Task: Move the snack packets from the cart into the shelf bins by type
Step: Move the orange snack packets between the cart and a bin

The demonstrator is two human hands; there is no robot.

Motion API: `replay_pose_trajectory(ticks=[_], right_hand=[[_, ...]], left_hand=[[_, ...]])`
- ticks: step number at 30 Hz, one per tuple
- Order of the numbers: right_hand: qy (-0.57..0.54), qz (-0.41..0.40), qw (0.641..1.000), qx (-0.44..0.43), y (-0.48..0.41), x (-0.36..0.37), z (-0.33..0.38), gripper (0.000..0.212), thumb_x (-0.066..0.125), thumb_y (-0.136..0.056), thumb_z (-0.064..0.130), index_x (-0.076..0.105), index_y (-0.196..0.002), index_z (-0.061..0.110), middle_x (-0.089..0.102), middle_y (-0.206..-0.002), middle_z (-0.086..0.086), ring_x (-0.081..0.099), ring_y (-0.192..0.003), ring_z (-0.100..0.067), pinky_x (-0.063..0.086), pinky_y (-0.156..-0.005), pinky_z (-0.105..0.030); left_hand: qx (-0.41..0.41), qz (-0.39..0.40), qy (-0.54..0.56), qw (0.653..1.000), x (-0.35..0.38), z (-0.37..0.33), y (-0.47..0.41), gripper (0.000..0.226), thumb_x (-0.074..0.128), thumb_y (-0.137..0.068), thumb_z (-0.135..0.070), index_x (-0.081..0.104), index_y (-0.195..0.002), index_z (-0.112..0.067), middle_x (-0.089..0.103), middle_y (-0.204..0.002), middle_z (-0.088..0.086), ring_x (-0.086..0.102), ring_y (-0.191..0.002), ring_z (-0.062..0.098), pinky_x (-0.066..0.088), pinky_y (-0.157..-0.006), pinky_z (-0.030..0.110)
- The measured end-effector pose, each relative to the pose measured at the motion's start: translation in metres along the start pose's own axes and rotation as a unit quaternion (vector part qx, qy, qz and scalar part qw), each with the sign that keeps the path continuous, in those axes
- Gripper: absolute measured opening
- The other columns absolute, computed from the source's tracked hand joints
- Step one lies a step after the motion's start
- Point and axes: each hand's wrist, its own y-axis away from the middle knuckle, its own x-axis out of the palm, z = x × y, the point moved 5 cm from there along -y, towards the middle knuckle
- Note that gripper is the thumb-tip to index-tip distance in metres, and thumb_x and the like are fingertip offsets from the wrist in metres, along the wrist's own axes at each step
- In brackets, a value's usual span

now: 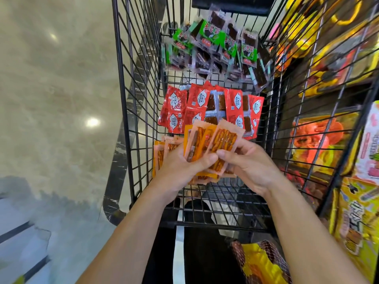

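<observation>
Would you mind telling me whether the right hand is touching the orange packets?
Touching. The head view shows the right hand with its thumb pressed on the orange packets, which the left hand also grips.

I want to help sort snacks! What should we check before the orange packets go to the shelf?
1. Grip: left hand and right hand both hold the orange packets: ok.
2. One type only in the bunch, as far as shows: ok.
3. Red packets and green packets lie apart in their own piles: ok.
4. Cart cleared of orange ones: leftover orange packets lie by the left hand: not ok.
5. Matching shelf bin spotted: cannot tell.
</observation>
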Motion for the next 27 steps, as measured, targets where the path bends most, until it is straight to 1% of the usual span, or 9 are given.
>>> replay_pose_trajectory(ticks=[3,7,9,12,14,16,18,23,27], right_hand=[[0.026,-0.007,1.0,-0.015,-0.003,0.011,-0.002,0.04,0.084,-0.073,0.019,0.074,-0.111,0.01,0.076,-0.113,-0.017,0.073,-0.108,-0.035,0.061,-0.09,-0.053],[-0.054,0.014,0.998,0.007,-0.009,0.003,-0.01,0.041,0.085,-0.081,0.022,0.072,-0.118,0.012,0.072,-0.122,-0.018,0.071,-0.113,-0.036,0.061,-0.088,-0.047],[-0.058,-0.071,0.995,0.031,-0.014,-0.019,-0.016,0.032,0.082,-0.085,0.035,0.076,-0.109,0.014,0.073,-0.12,-0.018,0.074,-0.106,-0.031,0.062,-0.088,-0.043],[0.184,-0.259,0.945,0.081,-0.02,-0.053,-0.033,0.022,0.078,-0.09,0.039,0.072,-0.102,0.022,0.077,-0.107,-0.002,0.074,-0.093,-0.016,0.058,-0.078,-0.031],[0.307,-0.253,0.912,0.102,-0.029,-0.053,-0.046,0.016,0.077,-0.09,0.04,0.067,-0.099,0.031,0.072,-0.102,0.008,0.069,-0.103,-0.016,0.054,-0.082,-0.034],[0.356,-0.217,0.898,0.141,-0.041,-0.048,-0.064,0.033,0.078,-0.088,0.046,0.062,-0.114,0.032,0.064,-0.118,0.0,0.056,-0.126,-0.024,0.047,-0.107,-0.046],[0.395,-0.22,0.872,0.184,-0.049,-0.046,-0.074,0.07,0.076,-0.086,0.057,0.048,-0.139,0.021,0.047,-0.138,-0.011,0.04,-0.137,-0.032,0.038,-0.117,-0.05],[0.419,-0.266,0.838,0.227,-0.06,-0.035,-0.081,0.104,0.072,-0.081,0.071,0.025,-0.152,0.012,0.027,-0.142,-0.013,0.027,-0.139,-0.034,0.039,-0.109,-0.053],[0.441,-0.297,0.816,0.226,-0.062,-0.032,-0.083,0.105,0.075,-0.078,0.07,0.025,-0.149,0.012,0.028,-0.143,-0.013,0.027,-0.137,-0.033,0.042,-0.103,-0.053]], left_hand=[[-0.001,-0.003,0.011,1.0,-0.002,0.002,-0.001,0.053,0.089,-0.079,-0.044,0.069,-0.127,-0.032,0.079,-0.116,-0.01,0.076,-0.106,0.007,0.061,-0.073,0.018],[0.001,-0.02,0.027,0.999,-0.007,0.003,-0.001,0.041,0.087,-0.087,-0.025,0.069,-0.123,-0.026,0.08,-0.112,-0.004,0.079,-0.099,0.017,0.065,-0.073,0.03],[0.006,-0.044,0.045,0.998,-0.012,0.001,-0.001,0.035,0.085,-0.089,-0.023,0.071,-0.12,-0.025,0.081,-0.112,-0.002,0.079,-0.101,0.018,0.066,-0.079,0.038],[0.01,-0.097,0.071,0.993,-0.021,-0.002,-0.001,0.028,0.082,-0.091,-0.029,0.074,-0.118,-0.029,0.081,-0.112,-0.005,0.078,-0.1,0.012,0.067,-0.077,0.042],[0.01,-0.122,0.072,0.99,-0.025,-0.003,-0.001,0.028,0.082,-0.09,-0.031,0.074,-0.117,-0.031,0.08,-0.113,-0.007,0.077,-0.103,0.01,0.061,-0.083,0.042],[0.006,-0.128,0.068,0.989,-0.026,-0.003,-0.002,0.031,0.083,-0.089,-0.033,0.073,-0.118,-0.032,0.08,-0.114,-0.007,0.077,-0.105,0.01,0.058,-0.088,0.044],[0.004,-0.128,0.066,0.99,-0.026,-0.002,-0.002,0.031,0.083,-0.089,-0.034,0.073,-0.117,-0.034,0.08,-0.113,-0.008,0.077,-0.104,0.011,0.059,-0.089,0.046],[-0.002,-0.136,0.062,0.989,-0.028,0.0,-0.003,0.029,0.084,-0.089,-0.033,0.074,-0.116,-0.034,0.08,-0.113,-0.008,0.077,-0.105,0.011,0.059,-0.092,0.048],[-0.006,-0.133,0.078,0.988,-0.028,0.0,-0.004,0.03,0.084,-0.089,-0.033,0.074,-0.118,-0.034,0.08,-0.114,-0.008,0.076,-0.106,0.01,0.057,-0.087,0.041]])
